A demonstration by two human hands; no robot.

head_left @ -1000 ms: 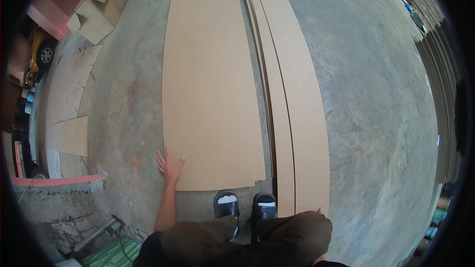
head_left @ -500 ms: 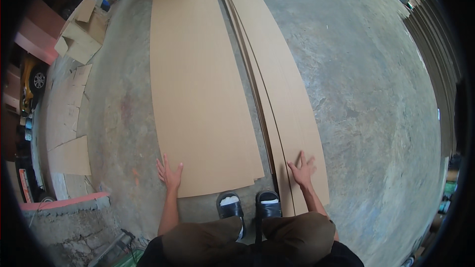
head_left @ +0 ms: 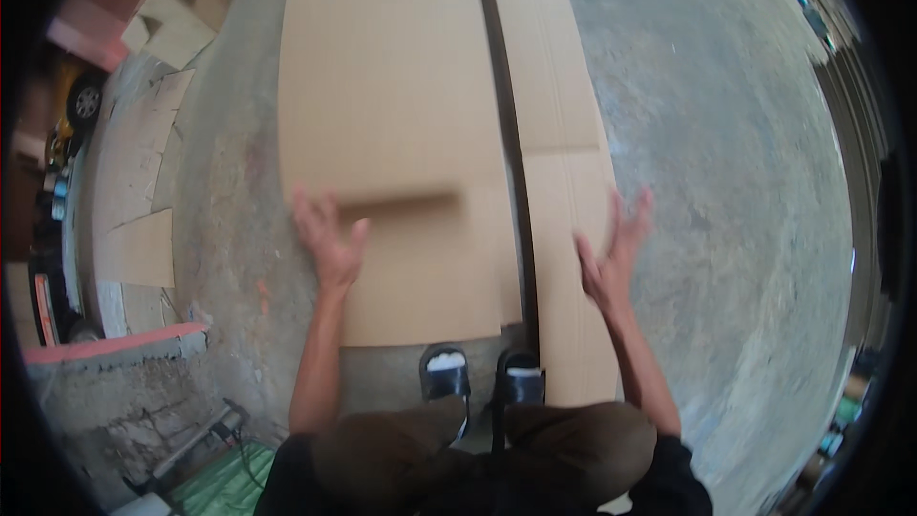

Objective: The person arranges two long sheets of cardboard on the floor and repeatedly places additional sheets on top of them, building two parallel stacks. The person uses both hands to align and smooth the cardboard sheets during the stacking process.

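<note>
A long, wide brown cardboard sheet (head_left: 392, 115) lies on the floor in front of me. Beside it on the right runs a narrower cardboard strip (head_left: 564, 229), creased lengthwise and crossed by one line; a dark gap parts the two. My left hand (head_left: 330, 244) is over the wide sheet's left edge, fingers spread and holding nothing. My right hand (head_left: 616, 244) is over the strip's right edge, also with fingers apart and nothing in them. Both hands are slightly blurred, and whether they touch the cardboard I cannot tell. A blurred dark band (head_left: 406, 203) crosses the wide sheet.
My sandalled feet (head_left: 446, 373) stand at the near end of the cardboard. Concrete floor (head_left: 716, 229) spreads to the right, with stacked flat sheets (head_left: 850, 162) along the far right. On the left are a cardboard box (head_left: 172, 24), flattened cardboard (head_left: 143, 248) and a pink-edged ledge (head_left: 115, 342).
Both hands have moved farther forward and the right one outward. The right-hand cardboard, which showed separated long edges, now appears as a single strip with a crosswise line. The view has shifted.
</note>
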